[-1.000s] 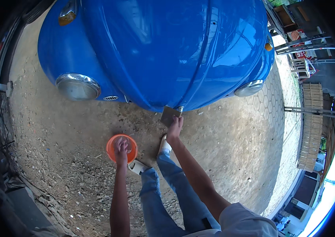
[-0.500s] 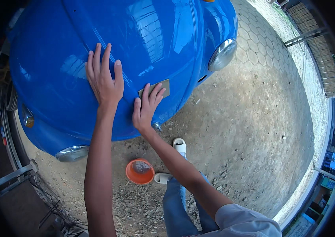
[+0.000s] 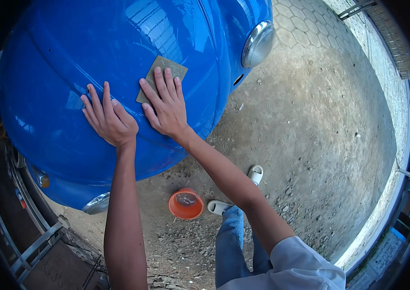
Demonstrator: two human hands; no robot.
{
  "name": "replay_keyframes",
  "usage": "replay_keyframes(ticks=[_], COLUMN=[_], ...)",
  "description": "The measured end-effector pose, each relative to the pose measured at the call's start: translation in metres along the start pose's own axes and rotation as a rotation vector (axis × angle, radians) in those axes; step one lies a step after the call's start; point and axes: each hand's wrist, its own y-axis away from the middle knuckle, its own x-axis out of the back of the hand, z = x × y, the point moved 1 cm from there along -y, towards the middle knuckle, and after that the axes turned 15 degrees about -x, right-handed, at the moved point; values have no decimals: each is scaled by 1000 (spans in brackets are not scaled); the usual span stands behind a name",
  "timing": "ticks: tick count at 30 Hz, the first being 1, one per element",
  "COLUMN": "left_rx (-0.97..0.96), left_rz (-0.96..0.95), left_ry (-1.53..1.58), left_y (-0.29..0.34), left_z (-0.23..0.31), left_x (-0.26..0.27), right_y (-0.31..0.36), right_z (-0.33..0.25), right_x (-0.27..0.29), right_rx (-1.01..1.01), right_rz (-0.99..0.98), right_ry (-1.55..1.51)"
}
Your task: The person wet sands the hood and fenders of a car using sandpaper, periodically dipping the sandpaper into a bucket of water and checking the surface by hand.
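Note:
The rounded blue front of a car (image 3: pixel 45 121) fills the upper left, glossy, with pale scratch-like streaks along a crease. My right hand (image 3: pixel 170 108) lies with spread fingers on a flat olive-brown sheet (image 3: pixel 173 67) that looks like sandpaper, pressing it against the paint. Part of the sheet is hidden beneath the fingers. To its left, my left hand (image 3: pixel 112 123) rests on the bare blue panel, fingers stretched out and nothing in them.
An orange bucket (image 3: pixel 184 212) holding some water stands on the gravelly ground by my pale slippers (image 3: pixel 218 207). A round headlight (image 3: pixel 258 44) juts from the car's right side; another headlight (image 3: pixel 97 203) is low at left. Metal rails (image 3: pixel 38 246) lie at the lower left.
My right hand has slid farther up the panel with the sheet and turned it at an angle. The left hand has come down nearer the car's front edge. The view has shifted slightly.

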Motion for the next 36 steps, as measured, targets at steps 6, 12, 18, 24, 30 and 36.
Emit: replay_keyframes(ticks=[6, 12, 18, 24, 30, 36], left_rx=[-5, -61, -28, -50, -113, -148], left_rz=[-34, -47, -34, -51, -27, -41], left_ry=[-14, -44, -24, -37, -25, -69], left_y=[3, 5, 10, 8, 4, -5], left_z=[12, -7, 4, 3, 3, -1], left_x=[-3, 8, -1, 2, 2, 8], right_y=[174, 37, -12, 83, -107, -153], right_z=[91, 129, 149, 156, 110, 107], right_x=[-34, -4, 39, 17, 59, 60], right_rx=[9, -461, -350, -300, -146, -65], right_rz=[-210, 227, 138, -126, 126, 143], right_ry=[39, -160, -225, 57, 37, -67])
